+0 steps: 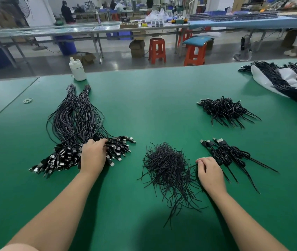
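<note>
Farthest left, a loose rubber band lies on the green table, and a white bottle stands near the far edge. Next come 2 long bundles of USB cables, each tied at the far end, their plugs fanned out toward the person. The left hand rests on those plugs, fingers curled down among them and gripping some (how many cannot be told). In the middle sits a heap of black twist ties. The right hand lies at its right edge, fingers bent, thumb and forefinger pinching 1 strand. Just beside that hand lie a few coiled cables, with a bigger pile farther back and a white bag of cables far right.
</note>
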Demonstrator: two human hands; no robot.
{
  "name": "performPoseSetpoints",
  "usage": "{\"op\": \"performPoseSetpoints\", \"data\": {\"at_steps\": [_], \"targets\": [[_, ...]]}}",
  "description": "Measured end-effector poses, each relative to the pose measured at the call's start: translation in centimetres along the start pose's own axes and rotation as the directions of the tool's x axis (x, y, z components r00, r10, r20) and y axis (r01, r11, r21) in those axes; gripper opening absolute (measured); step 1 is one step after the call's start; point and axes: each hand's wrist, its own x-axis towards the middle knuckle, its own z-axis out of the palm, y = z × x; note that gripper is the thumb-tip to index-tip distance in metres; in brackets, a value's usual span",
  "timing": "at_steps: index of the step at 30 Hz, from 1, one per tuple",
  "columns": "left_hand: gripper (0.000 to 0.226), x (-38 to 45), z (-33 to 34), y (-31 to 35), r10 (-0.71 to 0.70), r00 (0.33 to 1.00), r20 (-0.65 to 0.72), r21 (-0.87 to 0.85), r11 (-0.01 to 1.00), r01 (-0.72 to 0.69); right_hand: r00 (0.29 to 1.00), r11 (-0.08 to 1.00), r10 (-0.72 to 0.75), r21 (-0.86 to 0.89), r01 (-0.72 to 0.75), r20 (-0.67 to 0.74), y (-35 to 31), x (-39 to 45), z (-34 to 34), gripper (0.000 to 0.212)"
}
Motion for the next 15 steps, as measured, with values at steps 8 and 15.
{"op": "performPoseSetpoints", "data": {"at_steps": [8,15], "targets": [[0.005,-1.4,-0.7,1.4,0.162,0.987,-0.005,-0.052,0.985,-0.162,0.999,0.997,0.024,0.07,-0.026,0.033,-0.4,0.2,-0.3,0.021],[0.024,-6.0,-0.7,5.4,-0.051,0.939,0.34,-0.324,0.931,0.168,0.998,0.989,0.056,0.133,-0.061,0.038,-0.6,0.3,-0.7,0.026]]}}
